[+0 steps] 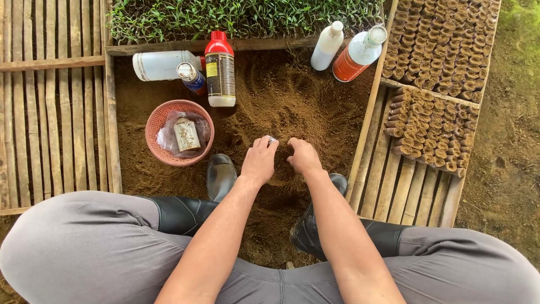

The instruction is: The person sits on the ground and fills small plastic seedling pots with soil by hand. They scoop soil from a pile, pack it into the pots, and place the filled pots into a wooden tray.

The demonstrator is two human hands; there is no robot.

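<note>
- Two hands of yours sit low over the loose soil, close together between your knees.
- Your left hand is curled, fingers bent down, with a small clear plastic piece showing at its fingertips; it looks pinched there, though how firmly you cannot tell.
- Your right hand is cupped with the fingers folded under, knuckles up, resting on the soil just beside the left; whether it holds anything is hidden.
- Your black rubber boots are planted in the soil, one on each side of your hands.
- Left of your hands stands a pink plastic basket with a crumpled clear bag inside.
- Behind it, a white jug lies on its side, touching a red-capped bottle that stands upright.
- Further right, a white bottle and an orange-banded bottle lean against the wooden frame.
- Green seedlings fill the tray at the top.
- Rows of small soil-filled pots lie on the bamboo slats to your right, well apart from your hands.
</note>
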